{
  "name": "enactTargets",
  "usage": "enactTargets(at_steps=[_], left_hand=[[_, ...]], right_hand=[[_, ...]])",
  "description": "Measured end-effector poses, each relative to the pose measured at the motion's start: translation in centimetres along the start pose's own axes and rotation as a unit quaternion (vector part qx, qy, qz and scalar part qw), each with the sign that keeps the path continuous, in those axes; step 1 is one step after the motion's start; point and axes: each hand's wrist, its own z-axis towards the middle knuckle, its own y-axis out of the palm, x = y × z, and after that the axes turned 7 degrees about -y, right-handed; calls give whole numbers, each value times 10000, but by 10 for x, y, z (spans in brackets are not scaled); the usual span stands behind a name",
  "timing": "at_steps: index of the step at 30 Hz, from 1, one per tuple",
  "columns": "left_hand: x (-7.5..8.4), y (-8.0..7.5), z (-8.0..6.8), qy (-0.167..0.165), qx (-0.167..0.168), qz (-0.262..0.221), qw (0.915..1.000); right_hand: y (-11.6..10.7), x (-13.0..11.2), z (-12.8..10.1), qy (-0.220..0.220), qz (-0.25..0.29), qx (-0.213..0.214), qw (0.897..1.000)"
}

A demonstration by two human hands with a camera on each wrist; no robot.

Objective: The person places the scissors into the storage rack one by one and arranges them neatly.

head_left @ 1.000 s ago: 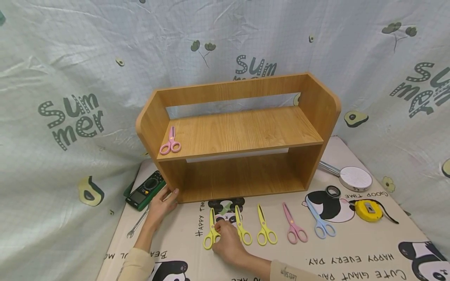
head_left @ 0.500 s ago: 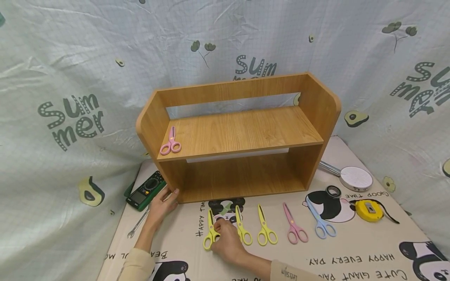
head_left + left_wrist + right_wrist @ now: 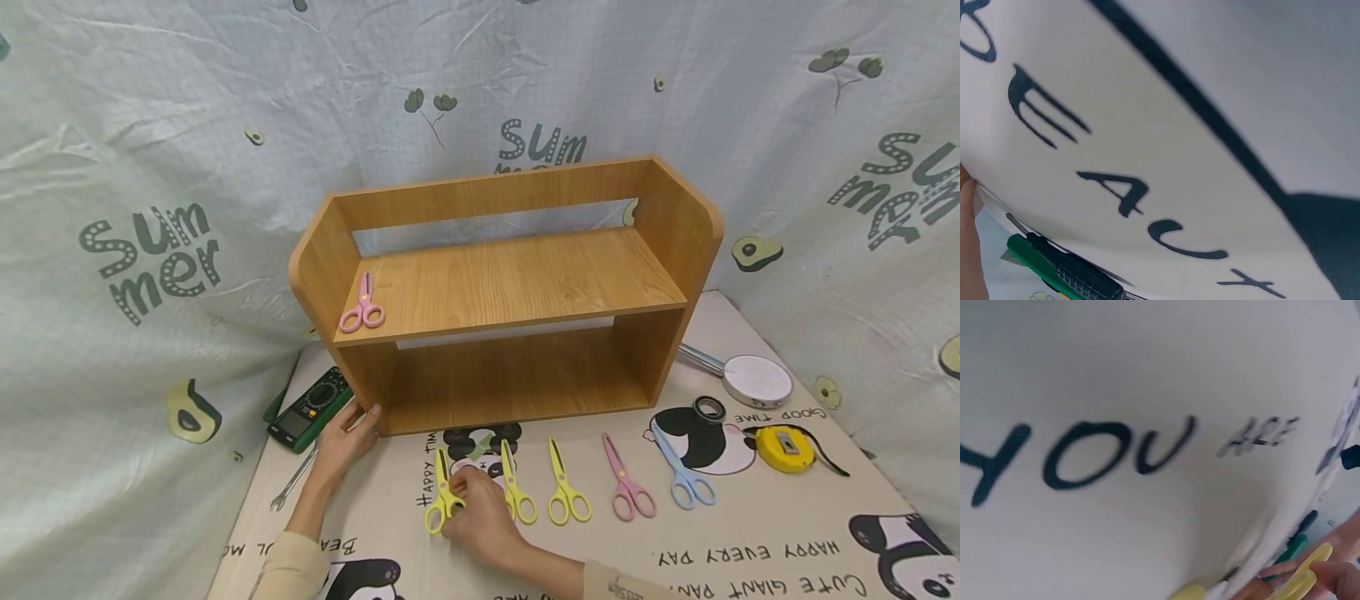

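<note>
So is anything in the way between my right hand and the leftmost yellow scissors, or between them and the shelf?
Nothing visible. Your right hand grips the leftmost yellow scissors, and only printed tablecloth lies between them and the shelf.

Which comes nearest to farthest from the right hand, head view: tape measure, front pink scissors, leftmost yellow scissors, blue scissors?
From the right hand:
1. Leftmost yellow scissors: in its grip.
2. Front pink scissors: off to its right.
3. Blue scissors: right of the pink pair.
4. Tape measure: right of the blue pair.
</note>
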Motion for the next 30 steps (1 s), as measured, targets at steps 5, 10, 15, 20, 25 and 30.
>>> enactTargets(at_steps=[5,10,15,20,25,30], left_hand=[[0,0,1,-46,-58,-49,10000],[2,0,1,-22,-53,-29,10000],[2,1,-1,-7,-34,-38,10000],[2,0,0,-61,-14,16,10000],[0,-1,3,-124,-11,125,9998],[0,-1,3,-148,-61,87,9998]], right_hand=[[-8,-14,-3,-10,217,-76,9997],[-21,-31,-8,-22,420,-236,9988],[-41,-54,-13,-144,580,-361,9976],[-61,-80,-13,-281,706,-482,9959],[-82,-105,-10,-401,754,-556,9948],[-103,-126,1,-661,665,-430,9947]])
